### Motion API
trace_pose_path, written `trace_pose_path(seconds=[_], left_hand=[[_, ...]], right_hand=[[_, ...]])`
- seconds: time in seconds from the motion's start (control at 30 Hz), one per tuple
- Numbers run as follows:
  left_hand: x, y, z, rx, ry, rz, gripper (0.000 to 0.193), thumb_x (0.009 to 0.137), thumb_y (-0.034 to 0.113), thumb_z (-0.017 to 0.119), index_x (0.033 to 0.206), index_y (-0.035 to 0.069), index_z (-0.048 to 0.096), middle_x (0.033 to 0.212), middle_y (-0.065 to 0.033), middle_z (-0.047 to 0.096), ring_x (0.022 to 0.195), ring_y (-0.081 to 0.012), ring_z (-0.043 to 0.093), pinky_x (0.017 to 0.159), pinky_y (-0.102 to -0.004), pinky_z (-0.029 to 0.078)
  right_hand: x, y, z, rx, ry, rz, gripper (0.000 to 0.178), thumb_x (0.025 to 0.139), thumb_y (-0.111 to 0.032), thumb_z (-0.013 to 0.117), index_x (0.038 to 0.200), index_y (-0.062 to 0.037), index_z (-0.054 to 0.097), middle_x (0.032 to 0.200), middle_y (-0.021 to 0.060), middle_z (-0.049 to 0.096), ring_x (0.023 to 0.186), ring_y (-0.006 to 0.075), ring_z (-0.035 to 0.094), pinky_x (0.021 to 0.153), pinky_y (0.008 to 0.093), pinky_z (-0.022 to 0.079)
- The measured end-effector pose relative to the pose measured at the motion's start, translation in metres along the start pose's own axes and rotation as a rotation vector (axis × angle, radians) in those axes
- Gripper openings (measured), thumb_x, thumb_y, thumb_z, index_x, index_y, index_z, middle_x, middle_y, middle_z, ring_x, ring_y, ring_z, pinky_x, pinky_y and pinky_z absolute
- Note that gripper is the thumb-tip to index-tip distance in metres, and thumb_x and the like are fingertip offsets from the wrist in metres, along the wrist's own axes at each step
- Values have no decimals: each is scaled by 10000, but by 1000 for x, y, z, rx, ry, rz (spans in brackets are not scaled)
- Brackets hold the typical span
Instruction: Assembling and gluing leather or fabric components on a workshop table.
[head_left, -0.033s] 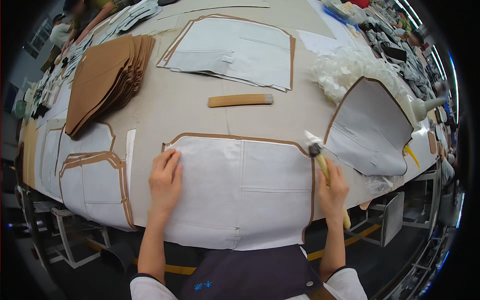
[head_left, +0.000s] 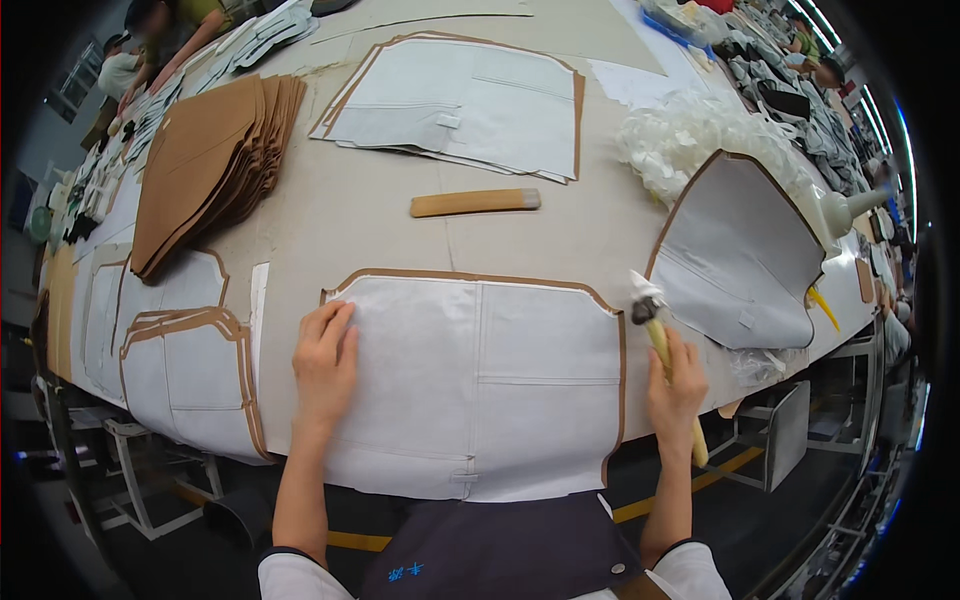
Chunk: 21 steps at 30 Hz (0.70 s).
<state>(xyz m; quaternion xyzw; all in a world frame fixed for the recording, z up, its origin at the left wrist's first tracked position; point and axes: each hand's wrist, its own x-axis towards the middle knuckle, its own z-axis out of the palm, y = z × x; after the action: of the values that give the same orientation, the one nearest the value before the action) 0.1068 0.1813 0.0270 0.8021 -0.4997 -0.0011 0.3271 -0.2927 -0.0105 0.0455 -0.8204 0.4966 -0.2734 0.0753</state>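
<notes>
A pale grey-white panel [head_left: 400,390] with a brown border and stitched seams lies in front of me, its lower edge hanging over the table edge at my apron. My left hand [head_left: 326,350] rests on the panel's left edge near the upper corner, fingers stretched out and holding nothing. In my right hand [head_left: 677,388], closed around the wooden handle, is a hammer [head_left: 648,306] with a dark head and a white part at its tip. The hammer head hovers just right of the panel's upper right corner.
Brown sheets [head_left: 200,160] are stacked at the left, above more bordered panels [head_left: 205,370]. Further panels [head_left: 520,100] lie at the back. A flat wooden strip [head_left: 470,203] sits mid-table. On the right are a curved panel [head_left: 740,250], white scraps [head_left: 690,140] and a nozzle bottle [head_left: 845,212]. Other people work behind.
My right hand has moved slightly right with the hammer, away from the panel's corner. My left hand keeps its place on the panel; the whole view shifts a little.
</notes>
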Motion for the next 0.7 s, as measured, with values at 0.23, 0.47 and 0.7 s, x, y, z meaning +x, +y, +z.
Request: trace_pose_path(seconds=[0.23, 0.47, 0.7], left_hand=[[52, 11, 15, 49, 28, 136, 259, 962, 54, 679, 1204, -24, 724, 1220, -155, 683, 1179, -331, 617, 1015, -425, 502], [86, 6, 29, 12, -172, 102, 294, 917, 124, 753, 1181, -5, 734, 1267, -152, 673, 1182, -309, 636, 998, -414, 528], [101, -20, 4, -184, -400, -125, 195, 906, 115, 783, 1036, -17, 724, 899, -84, 714, 852, -171, 669, 810, -301, 534]], right_hand=[[-47, 71, -15, -222, 95, 100, 377, 930, -50, 732, 1295, 18, 666, 1050, 180, 619, 957, 367, 631, 834, 456, 506], [-43, 68, -7, -196, 119, 110, 404, 905, -42, 724, 1293, 30, 642, 1127, 180, 586, 1064, 384, 573, 914, 492, 465], [-7, 39, 0, -83, 140, -22, 404, 902, -49, 725, 1293, 11, 641, 1191, 177, 600, 1110, 379, 568, 967, 487, 447]])
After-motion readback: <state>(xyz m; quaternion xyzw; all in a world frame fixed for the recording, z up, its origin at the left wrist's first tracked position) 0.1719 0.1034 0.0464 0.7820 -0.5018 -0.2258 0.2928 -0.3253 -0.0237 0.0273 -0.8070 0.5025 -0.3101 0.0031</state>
